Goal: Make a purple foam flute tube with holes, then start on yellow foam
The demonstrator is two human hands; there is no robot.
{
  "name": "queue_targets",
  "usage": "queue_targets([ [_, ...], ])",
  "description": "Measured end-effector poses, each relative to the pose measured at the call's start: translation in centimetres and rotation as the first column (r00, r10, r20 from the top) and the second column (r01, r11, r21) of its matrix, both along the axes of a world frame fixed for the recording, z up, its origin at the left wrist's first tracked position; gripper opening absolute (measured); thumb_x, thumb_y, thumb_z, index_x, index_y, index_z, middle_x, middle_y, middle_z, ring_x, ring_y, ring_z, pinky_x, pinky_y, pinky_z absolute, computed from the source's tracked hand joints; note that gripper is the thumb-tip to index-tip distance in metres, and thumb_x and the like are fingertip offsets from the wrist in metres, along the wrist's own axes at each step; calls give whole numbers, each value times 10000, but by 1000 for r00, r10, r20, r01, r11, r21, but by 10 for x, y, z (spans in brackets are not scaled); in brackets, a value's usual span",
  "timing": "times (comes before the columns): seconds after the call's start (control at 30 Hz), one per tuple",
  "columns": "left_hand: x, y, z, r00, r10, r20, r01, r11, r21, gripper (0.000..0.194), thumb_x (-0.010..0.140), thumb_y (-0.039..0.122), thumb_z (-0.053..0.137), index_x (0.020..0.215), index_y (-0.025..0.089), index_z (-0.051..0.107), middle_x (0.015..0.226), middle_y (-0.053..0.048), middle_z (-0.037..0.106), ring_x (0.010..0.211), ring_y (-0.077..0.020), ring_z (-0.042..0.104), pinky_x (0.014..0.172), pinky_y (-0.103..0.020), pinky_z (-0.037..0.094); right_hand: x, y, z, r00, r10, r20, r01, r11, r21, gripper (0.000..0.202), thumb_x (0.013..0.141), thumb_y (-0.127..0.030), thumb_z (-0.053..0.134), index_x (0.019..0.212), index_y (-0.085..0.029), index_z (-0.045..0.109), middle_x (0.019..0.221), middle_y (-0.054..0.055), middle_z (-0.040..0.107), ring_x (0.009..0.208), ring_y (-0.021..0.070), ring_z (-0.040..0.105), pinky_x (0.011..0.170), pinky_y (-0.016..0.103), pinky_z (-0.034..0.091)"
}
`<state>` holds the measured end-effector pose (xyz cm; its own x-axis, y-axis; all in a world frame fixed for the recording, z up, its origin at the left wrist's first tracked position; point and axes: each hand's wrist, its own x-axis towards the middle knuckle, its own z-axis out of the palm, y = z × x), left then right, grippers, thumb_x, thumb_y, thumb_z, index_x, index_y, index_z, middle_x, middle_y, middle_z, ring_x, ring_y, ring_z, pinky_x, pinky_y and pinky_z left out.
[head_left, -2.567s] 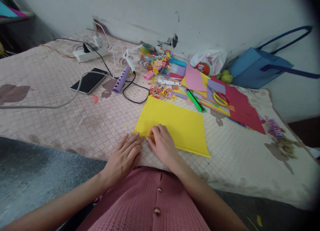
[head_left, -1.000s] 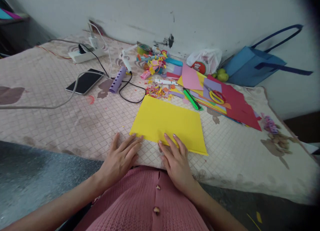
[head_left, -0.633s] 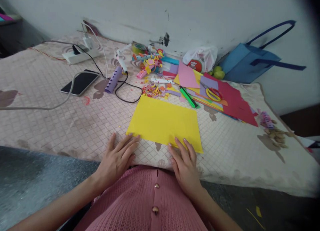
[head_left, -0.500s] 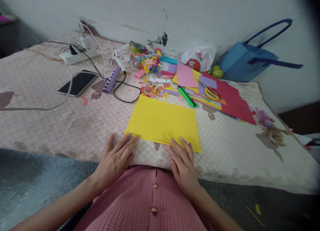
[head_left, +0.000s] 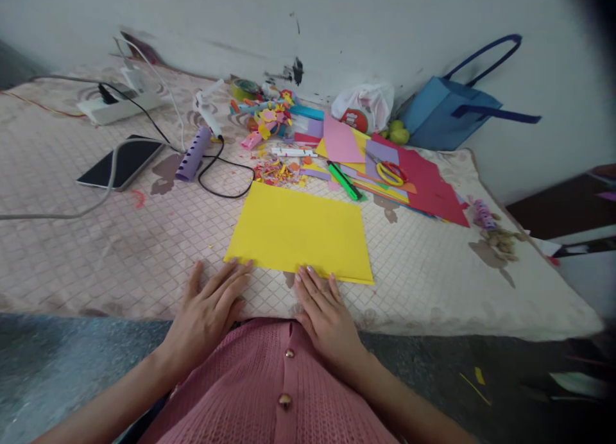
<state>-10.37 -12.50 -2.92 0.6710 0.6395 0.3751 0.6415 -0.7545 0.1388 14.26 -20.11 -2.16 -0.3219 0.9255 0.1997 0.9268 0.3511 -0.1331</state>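
A yellow sheet of paper (head_left: 298,229) lies flat on the table, with a narrow fold or raised strip along its near edge. My left hand (head_left: 209,303) rests palm down with fingers apart, its fingertips touching the sheet's near left corner. Flat on the near edge, right of the middle, lie the fingertips of my right hand (head_left: 325,306), its fingers stretched out. Neither hand grips anything. Just beyond the sheet are a green cutter knife (head_left: 343,179) and a heap of small coloured paper scraps (head_left: 278,171).
Behind lie coloured sheets (head_left: 423,181) with yellow-and-red scissors (head_left: 391,172) on top. A blue bag (head_left: 450,113) stands by the wall. To the left are a purple punched paper roll (head_left: 193,154), a glue gun (head_left: 208,118), a black tablet (head_left: 122,163), a power strip (head_left: 118,105) and cables.
My right hand has slid left along the sheet's near edge, closer to its middle. The left hand stays at the left corner. The whole view has shifted as the head turned right.
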Motion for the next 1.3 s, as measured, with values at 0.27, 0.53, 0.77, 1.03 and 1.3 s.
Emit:
queue_targets([
  [0.27,-1,1,0,1000,-12,-18,12,1000,11,327,916,226,440,1236,169,469,1355,-102,529,1292,-268,449,1133,-585,127,34,-20,-5,995,-97,30,96,995,15,583,952,-212,353,1496,-188,147,1475,89,378,1389,220,301,1127,533,238],
  [0.53,-3,1,-1,999,-15,-32,15,1000,21,341,919,227,432,1251,158,462,1358,-105,526,1294,-272,444,1135,-580,124,78,-54,-17,966,-257,24,256,965,53,590,957,-206,351,1500,-233,123,1466,81,404,1368,227,346,1126,546,210],
  [0.77,-2,2,-2,1000,-17,-23,18,1000,14,322,924,238,438,1243,194,457,1375,-84,511,1304,-252,435,1139,-573,127,92,-58,-11,876,-334,-349,365,931,25,459,949,-182,312,1395,-243,404,1374,80,522,1288,212,462,1094,526,327],
  [1.03,-1,-1,1,999,-4,-41,4,1000,10,328,925,208,436,1251,168,439,1370,-81,517,1329,-229,400,1164,-525,65,51,-19,13,904,-10,-428,87,983,160,506,899,-123,427,1389,-246,413,1332,84,552,1265,244,479,1050,539,401],
  [1.3,-6,-4,-1,1000,26,-17,-27,998,-55,404,909,236,495,1292,145,404,1383,-111,499,1324,-238,395,1156,-536,91,18,13,6,946,137,-292,-149,989,-19,514,932,-141,433,1431,-234,348,1409,56,489,1312,199,427,1035,452,463],
])
